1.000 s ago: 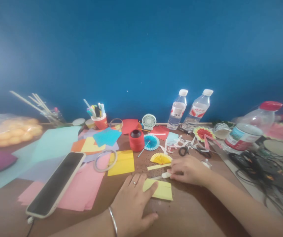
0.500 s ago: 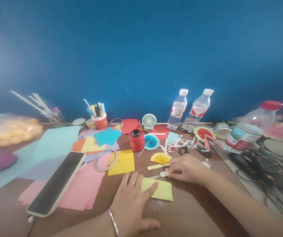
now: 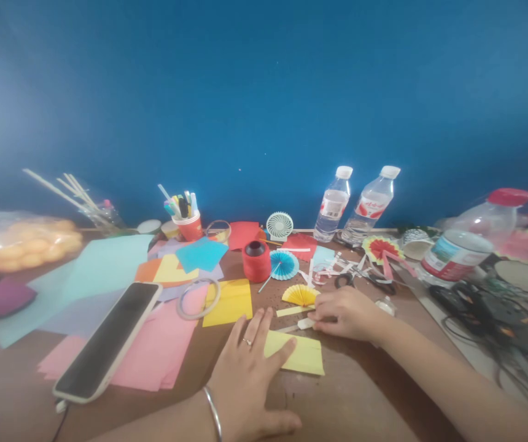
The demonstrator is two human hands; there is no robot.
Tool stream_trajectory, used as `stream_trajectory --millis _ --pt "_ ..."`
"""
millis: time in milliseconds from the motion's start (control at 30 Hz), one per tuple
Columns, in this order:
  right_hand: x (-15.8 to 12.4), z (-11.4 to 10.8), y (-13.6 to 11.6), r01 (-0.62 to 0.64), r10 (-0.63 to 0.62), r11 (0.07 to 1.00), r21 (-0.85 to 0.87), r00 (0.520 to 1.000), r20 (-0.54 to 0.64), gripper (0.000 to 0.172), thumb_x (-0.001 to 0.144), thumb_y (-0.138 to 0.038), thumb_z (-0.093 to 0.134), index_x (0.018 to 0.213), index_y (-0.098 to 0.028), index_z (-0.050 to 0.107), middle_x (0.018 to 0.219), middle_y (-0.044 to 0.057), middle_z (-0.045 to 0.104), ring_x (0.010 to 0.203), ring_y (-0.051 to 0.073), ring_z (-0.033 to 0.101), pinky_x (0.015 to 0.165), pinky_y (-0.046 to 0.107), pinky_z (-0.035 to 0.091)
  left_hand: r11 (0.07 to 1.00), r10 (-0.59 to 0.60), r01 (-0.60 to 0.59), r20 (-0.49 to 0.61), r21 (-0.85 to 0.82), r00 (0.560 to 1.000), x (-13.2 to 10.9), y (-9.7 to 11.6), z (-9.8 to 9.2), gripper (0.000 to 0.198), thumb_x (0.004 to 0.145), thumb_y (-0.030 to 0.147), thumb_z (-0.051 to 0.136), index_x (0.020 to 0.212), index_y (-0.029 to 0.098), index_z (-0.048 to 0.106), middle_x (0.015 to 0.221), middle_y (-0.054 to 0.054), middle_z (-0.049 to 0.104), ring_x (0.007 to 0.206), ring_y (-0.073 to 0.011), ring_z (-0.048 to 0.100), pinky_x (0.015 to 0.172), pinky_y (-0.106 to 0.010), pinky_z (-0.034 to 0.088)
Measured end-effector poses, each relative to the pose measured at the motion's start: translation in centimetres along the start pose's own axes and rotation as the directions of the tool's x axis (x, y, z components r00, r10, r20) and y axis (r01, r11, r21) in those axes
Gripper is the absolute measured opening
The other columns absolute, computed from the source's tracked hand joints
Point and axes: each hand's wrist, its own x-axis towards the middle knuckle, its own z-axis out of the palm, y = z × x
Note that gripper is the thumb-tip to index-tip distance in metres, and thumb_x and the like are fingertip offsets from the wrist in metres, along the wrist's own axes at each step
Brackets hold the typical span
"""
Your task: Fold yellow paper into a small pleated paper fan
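My left hand (image 3: 248, 374) lies flat with its fingers spread, pressing on the left end of a folded yellow paper strip (image 3: 303, 356) on the brown table. My right hand (image 3: 347, 314) rests just beyond that paper, fingers curled and pinching a small white piece (image 3: 304, 323) at its tip. A yellow pleated paper fan (image 3: 299, 295) and a thin yellow strip (image 3: 291, 310) lie just beyond my right hand.
A phone (image 3: 107, 341) lies on pink paper (image 3: 160, 353) at the left, beside a tape ring (image 3: 198, 298) and a yellow sheet (image 3: 228, 302). A red thread spool (image 3: 256, 260), blue fan (image 3: 283, 264), scissors (image 3: 360, 279), pen cup (image 3: 189, 224) and two water bottles (image 3: 333, 205) stand behind. Cables (image 3: 485, 307) crowd the right.
My left hand's fingers have stretched slightly forward over the yellow paper. My right hand has stayed in place on the white piece.
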Motion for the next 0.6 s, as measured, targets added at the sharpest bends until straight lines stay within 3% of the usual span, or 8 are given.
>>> stream_trajectory --millis 200,300,367,467,600 --pt "-0.09 0.13 0.20 0.004 -0.004 1.000 0.011 1.000 0.021 0.025 0.082 -0.033 0.043 0.077 -0.023 0.065 0.069 0.001 0.063 0.063 0.012 0.055 0.054 0.022 0.031 0.999 -0.032 0.033 0.046 -0.023 0.998 -0.21 0.62 -0.12 0.085 0.062 0.076 0.030 0.133 0.029 0.021 0.129 -0.012 0.038 0.116 -0.0340 0.031 0.093 -0.056 0.014" --pt "-0.05 0.01 0.18 0.013 -0.013 1.000 0.019 1.000 0.010 0.027 0.083 -0.034 0.042 0.075 -0.022 0.065 0.068 0.001 0.063 0.063 0.012 0.056 0.054 0.022 0.031 0.999 -0.050 0.050 0.013 -0.005 0.999 -0.31 0.86 -0.15 0.087 0.065 0.074 0.026 0.134 0.022 0.019 0.127 -0.014 0.040 0.114 -0.0323 0.033 0.094 -0.053 0.016" --pt "-0.03 -0.06 0.14 0.017 -0.017 1.000 0.018 1.000 0.010 0.028 0.083 -0.034 0.042 0.074 -0.022 0.065 0.068 0.001 0.063 0.062 0.011 0.056 0.054 0.022 0.031 0.998 -0.058 0.058 -0.001 0.022 0.998 -0.32 0.91 -0.20 0.085 0.067 0.073 0.025 0.132 0.019 0.026 0.128 -0.014 0.039 0.115 -0.0323 0.032 0.094 -0.051 0.017" --pt "-0.06 -0.09 0.16 0.011 -0.011 1.000 0.017 1.000 0.020 0.027 0.083 -0.034 0.043 0.074 -0.022 0.065 0.069 0.000 0.063 0.062 0.011 0.056 0.054 0.022 0.030 0.996 -0.070 0.071 -0.009 0.058 0.997 -0.24 0.89 -0.39 0.083 0.065 0.074 0.026 0.127 0.020 0.036 0.127 -0.014 0.040 0.114 -0.0332 0.032 0.093 -0.051 0.018" --pt "-0.19 0.07 0.24 -0.001 0.000 1.000 0.024 1.000 0.028 0.026 0.083 -0.033 0.043 0.075 -0.022 0.065 0.070 0.001 0.063 0.064 0.011 0.056 0.055 0.022 0.031 0.996 -0.073 0.071 0.029 0.059 0.997 -0.20 0.88 -0.63 0.086 0.064 0.076 0.025 0.129 0.021 0.032 0.128 -0.017 0.039 0.115 -0.0348 0.032 0.093 -0.053 0.018"
